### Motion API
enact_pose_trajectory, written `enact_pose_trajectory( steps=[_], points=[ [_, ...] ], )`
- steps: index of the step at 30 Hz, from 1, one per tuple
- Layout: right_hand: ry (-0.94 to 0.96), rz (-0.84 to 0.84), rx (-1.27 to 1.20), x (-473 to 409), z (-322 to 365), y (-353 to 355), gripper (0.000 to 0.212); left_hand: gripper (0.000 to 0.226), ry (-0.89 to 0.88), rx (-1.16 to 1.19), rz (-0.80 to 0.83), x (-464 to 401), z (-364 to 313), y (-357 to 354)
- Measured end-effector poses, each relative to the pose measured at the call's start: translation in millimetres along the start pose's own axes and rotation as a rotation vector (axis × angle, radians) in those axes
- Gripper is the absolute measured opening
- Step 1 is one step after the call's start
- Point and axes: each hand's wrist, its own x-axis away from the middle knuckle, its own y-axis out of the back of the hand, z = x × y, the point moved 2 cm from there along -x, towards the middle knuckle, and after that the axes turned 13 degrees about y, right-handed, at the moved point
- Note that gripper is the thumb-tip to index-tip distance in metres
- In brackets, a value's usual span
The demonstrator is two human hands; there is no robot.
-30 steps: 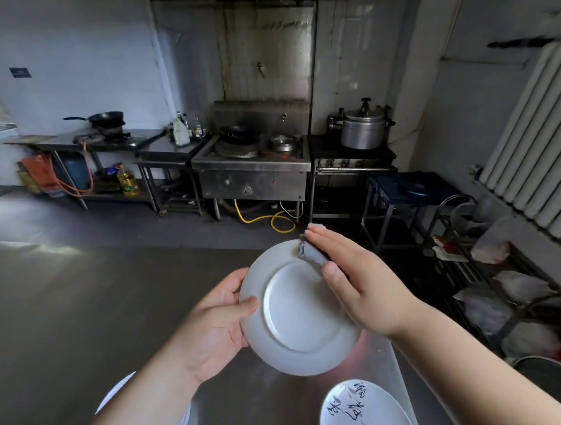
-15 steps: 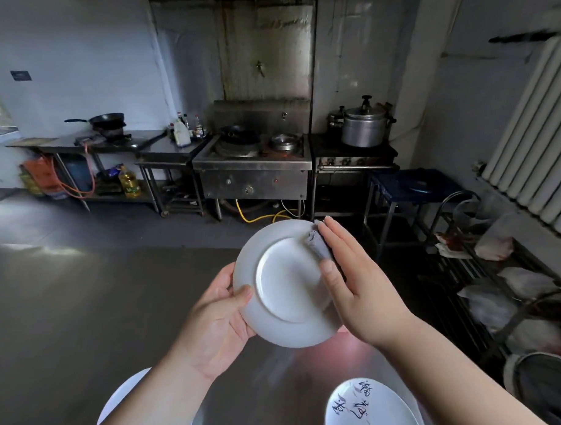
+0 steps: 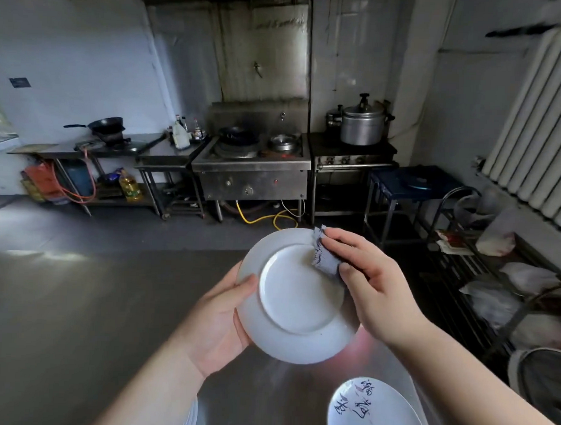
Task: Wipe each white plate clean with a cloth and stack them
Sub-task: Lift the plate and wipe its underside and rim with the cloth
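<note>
A white plate (image 3: 297, 295) is held up over the steel table, tilted, its underside with the foot ring facing me. My left hand (image 3: 220, 318) grips its left rim, thumb on the face toward me. My right hand (image 3: 375, 285) pinches a small grey cloth (image 3: 325, 253) and presses it against the plate's upper right, near the rim. Another white plate (image 3: 374, 412) with dark handwriting on it lies on the table at the bottom right. The edge of a stack of white plates (image 3: 192, 414) shows under my left forearm.
The steel table (image 3: 78, 316) spreads to the left and front. A wire rack (image 3: 505, 283) with plastic bags stands on the right, a metal bin (image 3: 540, 377) beside it. A stove (image 3: 252, 167), pots and a counter line the far wall.
The plate has risen a little and turned. My right hand has slid the cloth from the top rim inward onto the plate's upper right. The left hand keeps its grip.
</note>
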Motion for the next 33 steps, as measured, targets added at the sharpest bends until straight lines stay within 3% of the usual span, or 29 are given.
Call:
enact_pose_trajectory(
  steps=[4, 8, 13, 17, 21, 24, 29, 33],
  points=[
    [0.062, 0.007, 0.132, 31, 13, -18, 0.056, 0.049, -0.116, 0.066, -0.045, -2, 8, -1],
    [-0.03, 0.072, 0.103, 78, 25, -53, 0.078, 0.053, -0.17, 0.121, -0.075, -3, 15, 1],
    [-0.044, 0.082, 0.191, 14, 17, -22, 0.064, 0.047, -0.203, 0.09, -0.057, -1, 18, -1],
    [0.001, 0.081, 0.189, 23, 18, -36, 0.069, 0.046, -0.243, 0.157, -0.066, -3, 23, -8],
    [-0.069, -0.163, 0.03, 66, 18, -62, 0.063, 0.053, -0.195, 0.119, -0.043, -2, 33, -7],
    [-0.144, -0.347, -0.165, 44, 3, -36, 0.051, 0.063, -0.096, 0.081, -0.028, 1, 24, -2],
    [-0.174, -0.085, -0.321, -4, 1, -8, 0.056, 0.053, -0.006, -0.038, 0.008, 10, 2, 6],
    [-0.034, 0.027, -0.045, 22, 12, -14, 0.055, 0.053, -0.091, 0.028, 0.002, 10, 10, 6]
  ],
)
